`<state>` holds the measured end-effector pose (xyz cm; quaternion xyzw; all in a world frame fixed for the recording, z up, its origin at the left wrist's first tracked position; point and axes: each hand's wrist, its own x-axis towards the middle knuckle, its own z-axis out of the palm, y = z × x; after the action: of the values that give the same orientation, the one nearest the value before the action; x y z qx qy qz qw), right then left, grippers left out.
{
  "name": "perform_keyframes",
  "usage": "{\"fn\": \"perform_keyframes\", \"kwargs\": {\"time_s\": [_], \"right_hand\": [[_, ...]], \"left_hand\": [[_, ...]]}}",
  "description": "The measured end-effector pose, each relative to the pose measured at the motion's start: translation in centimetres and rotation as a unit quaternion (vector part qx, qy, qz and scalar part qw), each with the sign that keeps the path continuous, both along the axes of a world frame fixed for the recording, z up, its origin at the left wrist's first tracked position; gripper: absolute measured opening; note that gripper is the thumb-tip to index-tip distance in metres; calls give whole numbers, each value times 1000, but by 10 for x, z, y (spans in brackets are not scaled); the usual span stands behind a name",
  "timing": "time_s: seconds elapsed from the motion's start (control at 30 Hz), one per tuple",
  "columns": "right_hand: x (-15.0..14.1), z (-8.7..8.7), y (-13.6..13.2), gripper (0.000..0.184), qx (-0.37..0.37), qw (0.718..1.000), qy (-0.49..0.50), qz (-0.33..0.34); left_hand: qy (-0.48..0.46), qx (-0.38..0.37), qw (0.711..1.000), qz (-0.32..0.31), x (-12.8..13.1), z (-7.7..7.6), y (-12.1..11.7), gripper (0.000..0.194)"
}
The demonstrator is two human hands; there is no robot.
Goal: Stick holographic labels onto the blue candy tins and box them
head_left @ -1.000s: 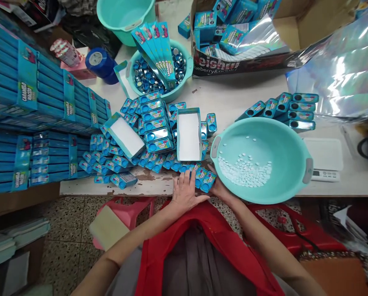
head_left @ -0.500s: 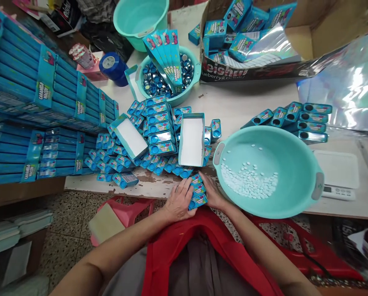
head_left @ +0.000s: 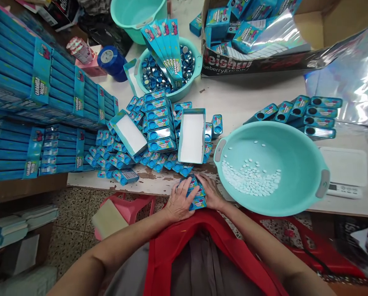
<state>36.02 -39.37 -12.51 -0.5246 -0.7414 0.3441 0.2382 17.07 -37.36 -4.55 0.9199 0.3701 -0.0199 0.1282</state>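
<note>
At the table's front edge, a short row of small blue candy boxes (head_left: 198,203) is squeezed between my two hands. My left hand (head_left: 179,200) wraps the row from the left, its fingers lying over the tops. Against the right side presses my right hand (head_left: 211,192), fingers pointing forward. Just beyond them stands an open blue carton with a white inside (head_left: 192,137). Another open carton (head_left: 130,133) leans to its left, and a stacked column of candy boxes (head_left: 159,123) is between the two. To the right of my right hand is a turquoise tub (head_left: 301,164) holding small pale tablets (head_left: 254,183).
Tall stacks of packed blue cartons (head_left: 60,98) line the left. A turquoise basin (head_left: 198,68) of shiny caps stands behind, with flat blue strips (head_left: 165,49) across it. A large cardboard box (head_left: 264,65) is at the back right. A white scale (head_left: 346,168) sits beyond the tub.
The candy boxes have come nearer my body and been gathered into a row. My left hand now reaches further over their tops, and both hands close in on them.
</note>
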Motion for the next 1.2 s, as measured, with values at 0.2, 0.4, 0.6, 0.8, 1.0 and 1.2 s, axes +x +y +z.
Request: {"fn": "perform_keyframes", "kwargs": {"time_s": [0.2,0.4,0.6,0.8,1.0,1.2], "right_hand": [[-18,-4,-3,80,42,999,4,-34],[10,56,-28,53,2,999,-28,-26],[23,110,34,36,149,982,-50,-104],[0,112,112,18,29,961,-274,-25],[0,102,101,18,84,956,-273,-70],[0,98,98,19,83,957,-261,-100]], "left_hand": [[76,-65,994,52,21,10,7,88],[62,-138,986,73,-5,69,23,90],[-103,-153,978,102,-26,185,114,83],[-175,-174,969,5,37,175,239,86],[11,-117,988,-103,82,118,278,84],[80,7,989,-121,98,102,279,88]]}}
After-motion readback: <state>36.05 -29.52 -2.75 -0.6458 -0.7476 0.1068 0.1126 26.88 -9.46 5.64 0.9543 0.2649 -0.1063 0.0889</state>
